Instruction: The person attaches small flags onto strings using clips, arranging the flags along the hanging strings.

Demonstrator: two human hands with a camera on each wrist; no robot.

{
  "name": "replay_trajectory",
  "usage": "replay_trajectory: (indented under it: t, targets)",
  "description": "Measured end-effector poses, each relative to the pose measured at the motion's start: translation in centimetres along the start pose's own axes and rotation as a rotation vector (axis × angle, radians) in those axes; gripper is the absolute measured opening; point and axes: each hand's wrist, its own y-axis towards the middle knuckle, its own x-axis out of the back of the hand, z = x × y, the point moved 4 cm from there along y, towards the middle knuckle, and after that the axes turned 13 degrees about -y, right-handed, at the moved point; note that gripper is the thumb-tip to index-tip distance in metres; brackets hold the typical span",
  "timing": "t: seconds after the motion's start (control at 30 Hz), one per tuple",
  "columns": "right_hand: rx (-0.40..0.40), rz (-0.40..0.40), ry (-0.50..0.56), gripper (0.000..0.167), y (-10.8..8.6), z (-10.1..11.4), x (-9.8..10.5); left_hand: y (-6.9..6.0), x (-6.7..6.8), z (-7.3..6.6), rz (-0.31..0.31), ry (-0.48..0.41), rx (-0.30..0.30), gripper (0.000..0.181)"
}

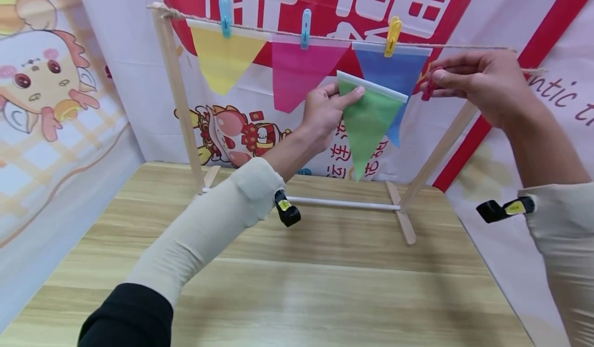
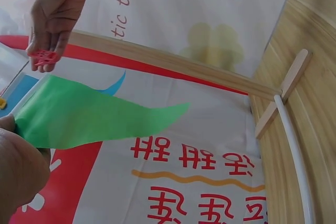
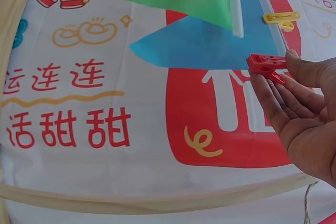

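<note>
My left hand (image 1: 325, 111) pinches a green pennant (image 1: 373, 117) by its white top edge, thumb in front. The pennant hangs point down, before the blue pennant (image 1: 394, 68) and covering part of it. In my right hand (image 1: 482, 81) a red clothespin (image 3: 266, 64) is held between thumb and fingers, just right of the blue pennant and below the twine (image 1: 343, 39). A yellow clothespin (image 1: 392, 36) fastens the blue pennant to the twine. Light-blue clothespins (image 1: 306, 29) hold the pink pennant (image 1: 303, 68) and the yellow pennant (image 1: 227, 61) further left.
The twine is tied between two wooden posts (image 1: 178, 94) on crosswise feet, joined low by a white rod (image 1: 343, 203). This frame stands on a wood-grain table (image 1: 297, 290). Close behind it hangs a printed red-and-white backdrop (image 2: 142, 166).
</note>
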Motion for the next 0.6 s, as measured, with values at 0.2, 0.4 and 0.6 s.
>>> replay_trajectory:
  t: [0.2, 0.4, 0.6]
  targets:
    - [-0.001, -0.006, 0.013, 0.055, 0.0, 1.0, 0.3, 0.2, -0.4, 0.3, 0.008, 0.01, -0.002, 0.039]
    - [-0.007, -0.018, 0.02, 0.057, 0.2, 2.0, 0.3, 0.4, -0.9, 0.7, -0.001, -0.016, -0.011, 0.038]
    - [0.004, -0.037, 0.066, 0.057, 0.6, 2.5, 0.5, 0.5, -1.9, 1.2, -0.017, -0.032, -0.01, 0.036]
